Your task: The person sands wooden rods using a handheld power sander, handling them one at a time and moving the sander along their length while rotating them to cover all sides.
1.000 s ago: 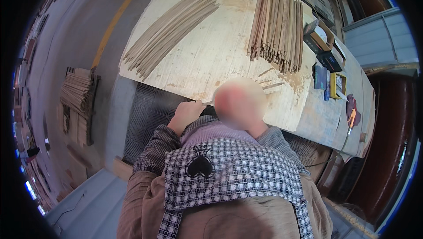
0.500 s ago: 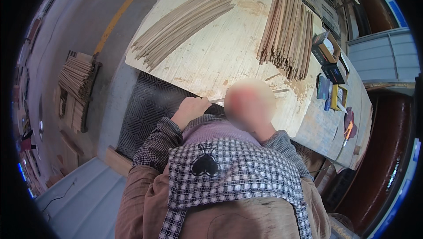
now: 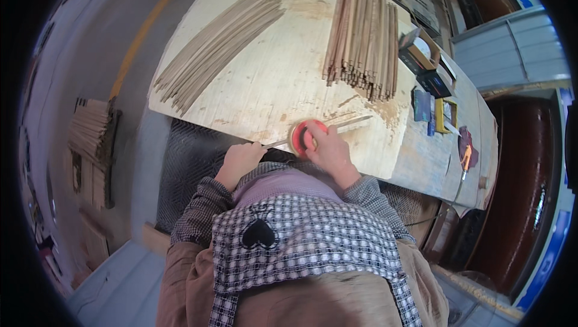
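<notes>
Stick (image 3: 354,122) seems mid-work: left hand (image 3: 242,163) grips 1 end, right hand (image 3: 331,152) clasps a red disc (image 3: 303,137) over it. Left pile (image 3: 220,50), right pile (image 3: 363,41): which is finished, I cannot tell.

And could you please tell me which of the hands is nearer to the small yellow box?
Right. The right hand, gripping a red round tool, is left of the small yellow box; the left hand, holding a thin strip, is farther left.

Lane open up plywood sheet (image 3: 292,56) at upper centre; pale slats (image 3: 220,50) block upper left, darker slats (image 3: 361,41) upper right, right hand (image 3: 331,153) mid-frame.
</notes>
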Demonstrator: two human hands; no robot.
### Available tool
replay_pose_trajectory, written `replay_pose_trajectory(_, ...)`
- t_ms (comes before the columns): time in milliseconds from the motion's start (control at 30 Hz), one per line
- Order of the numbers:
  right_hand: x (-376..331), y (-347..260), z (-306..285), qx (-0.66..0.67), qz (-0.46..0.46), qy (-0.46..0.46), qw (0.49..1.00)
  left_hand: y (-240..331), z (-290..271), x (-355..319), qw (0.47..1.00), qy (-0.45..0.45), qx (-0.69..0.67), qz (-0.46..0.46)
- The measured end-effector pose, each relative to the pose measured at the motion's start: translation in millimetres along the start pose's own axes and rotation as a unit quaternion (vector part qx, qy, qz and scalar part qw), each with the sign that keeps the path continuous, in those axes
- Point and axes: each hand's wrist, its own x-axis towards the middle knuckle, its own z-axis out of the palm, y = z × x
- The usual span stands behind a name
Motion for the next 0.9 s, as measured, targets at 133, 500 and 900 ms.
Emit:
replay_pose_trajectory(133, 9.0, 55.1, -22.7, 0.030, 0.108, 0.089, 0.990, 4.1, 0.4, -2.3, 1.000, 0.015, 0.017, -0.003)
replay_pose_trajectory(500, 9.2, 53.3, -23.7, 0.035, 0.110, 0.083, 0.990, 3.6, 4.8, -10.2, 0.999, 0.048, 0.013, 0.008)
replay_pose_trajectory(900, -12.1, 24.9, 7.3, 0.056, -0.007, 0.103, 0.993, -6.5, -1.8, -13.6, 0.998, 0.019, -0.048, 0.024)
